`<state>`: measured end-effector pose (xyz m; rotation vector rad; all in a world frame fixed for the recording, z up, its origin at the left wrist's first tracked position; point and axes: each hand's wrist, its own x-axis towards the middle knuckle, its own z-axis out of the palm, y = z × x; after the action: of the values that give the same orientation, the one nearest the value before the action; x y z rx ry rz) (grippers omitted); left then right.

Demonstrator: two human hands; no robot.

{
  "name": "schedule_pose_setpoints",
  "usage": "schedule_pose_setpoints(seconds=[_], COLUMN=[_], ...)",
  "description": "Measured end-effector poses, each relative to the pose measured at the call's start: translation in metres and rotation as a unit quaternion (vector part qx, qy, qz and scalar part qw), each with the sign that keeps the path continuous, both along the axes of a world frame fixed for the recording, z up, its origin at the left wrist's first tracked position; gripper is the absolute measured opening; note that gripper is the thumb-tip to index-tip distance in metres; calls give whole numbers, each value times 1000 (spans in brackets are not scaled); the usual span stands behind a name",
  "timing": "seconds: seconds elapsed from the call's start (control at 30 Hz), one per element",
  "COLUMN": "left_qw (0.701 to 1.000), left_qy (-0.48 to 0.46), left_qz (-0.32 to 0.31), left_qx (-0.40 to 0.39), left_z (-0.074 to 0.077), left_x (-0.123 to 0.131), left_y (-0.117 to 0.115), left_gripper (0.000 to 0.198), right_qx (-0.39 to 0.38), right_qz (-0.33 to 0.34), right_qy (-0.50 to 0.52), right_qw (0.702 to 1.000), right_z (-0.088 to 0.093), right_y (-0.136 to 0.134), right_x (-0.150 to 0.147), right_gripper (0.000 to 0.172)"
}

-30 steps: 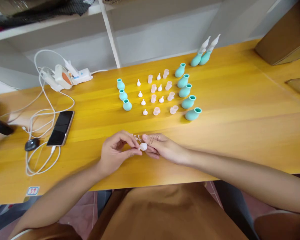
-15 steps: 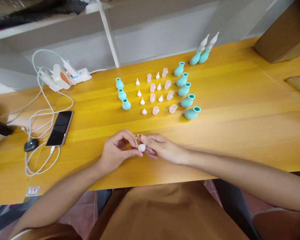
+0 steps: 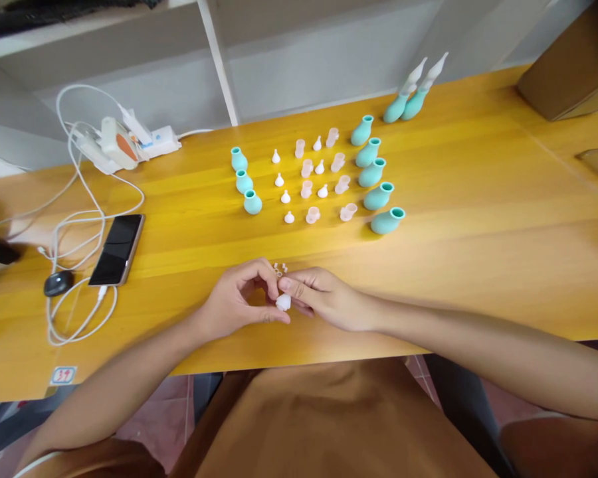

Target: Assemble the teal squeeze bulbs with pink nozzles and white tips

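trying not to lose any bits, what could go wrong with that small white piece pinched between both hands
1. The small white piece is pinched only at the fingertips of the left hand and right hand, close to the near edge of the table; a slip could drop it onto the lap or floor.
2. The tiny clear rings lie loose just beyond the fingers; a knuckle might scatter them.
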<state>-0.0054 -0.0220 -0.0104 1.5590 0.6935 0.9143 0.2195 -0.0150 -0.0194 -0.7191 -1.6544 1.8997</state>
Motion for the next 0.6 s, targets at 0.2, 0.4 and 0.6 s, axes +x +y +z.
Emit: schedule_pose_setpoints(seconds=[0.2, 0.4, 0.6], left_qw=[1000, 998, 998], left_qy=[4, -33, -38], left_qz=[-9, -47, -29], left_qx=[0, -42, -49], left_z=[-2, 0, 3], left_x=[0, -2, -1], left_y=[0, 2, 3], left_gripper=[33, 35, 21], right_qx=[18, -12, -9], right_qz=[-1, 10, 9], right_qy=[-11, 13, 20], right_qw=[1000, 1000, 1000], right_z=[1, 2, -4], right_y=[0, 2, 3], right_x=[0, 1, 1], right_gripper=[65, 63, 65])
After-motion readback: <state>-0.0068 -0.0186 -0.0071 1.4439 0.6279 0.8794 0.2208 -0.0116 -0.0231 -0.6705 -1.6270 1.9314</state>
